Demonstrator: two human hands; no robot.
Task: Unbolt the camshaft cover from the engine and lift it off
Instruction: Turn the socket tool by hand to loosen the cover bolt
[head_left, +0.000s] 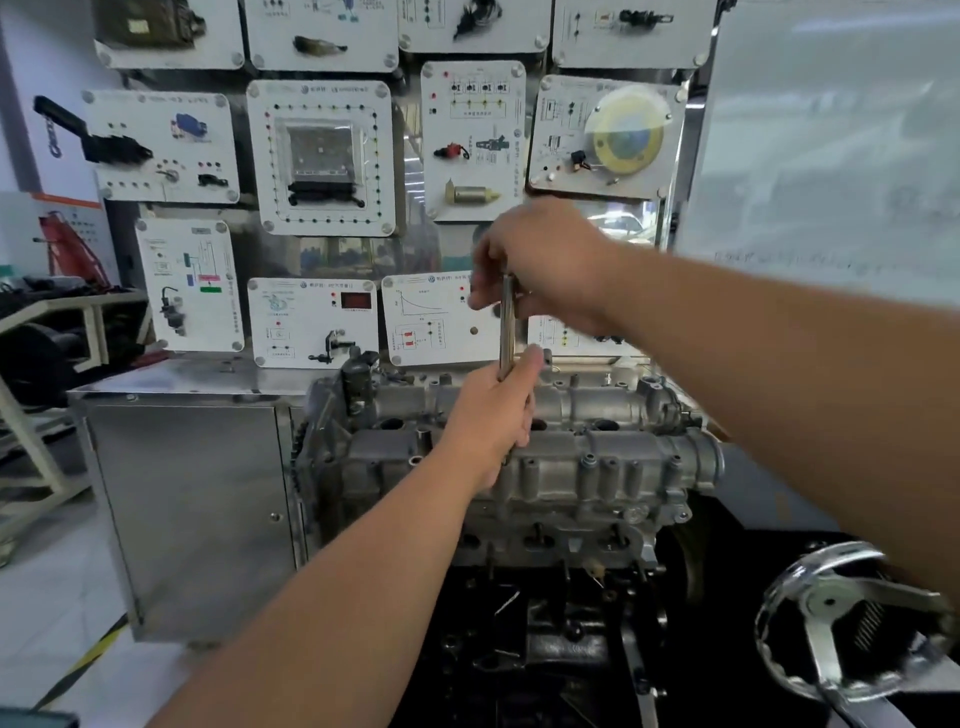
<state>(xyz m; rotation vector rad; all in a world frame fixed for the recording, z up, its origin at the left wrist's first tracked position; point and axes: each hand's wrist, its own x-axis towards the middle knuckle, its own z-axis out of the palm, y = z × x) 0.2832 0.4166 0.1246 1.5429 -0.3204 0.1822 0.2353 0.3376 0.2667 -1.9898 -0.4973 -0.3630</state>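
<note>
**Atop the engine stand: cover still seated, tool upright on a bolt**

Across the top of the engine (545, 525), the camshaft cover (587, 441) sits in place, a long cast-metal piece, grey and ribbed, with bolt bosses and tube-like towers along its near edge. It runs left to right in front of the wall of training panels (319, 156).

- Left hand (493, 415): fingers wrapped round the lower part of a slim metal extension bar (506, 322), steadying it upright over the cover's middle. The tip is hidden behind the hand; which bolt it sits on cannot be told.
- Right hand (545, 260): curled over the bar's top end, gripping it. Blurred, so the exact hold is unclear.
- Handwheel (852, 623) of the stand at lower right, well apart from both hands.

Handling judgement:
- Cover looks like a rigid aluminium casting: stiff, moderately heavy, no flex. Likely oily, so slippery.
- Sealing face underneath is probably the fragile part; prying or dropping a corner could mark it.
- Best hold: one hand at each end, under the rounded housings, lifting straight up and level so it does not bind.
- Bolts seem not all out yet; lifting would be premature.
</note>
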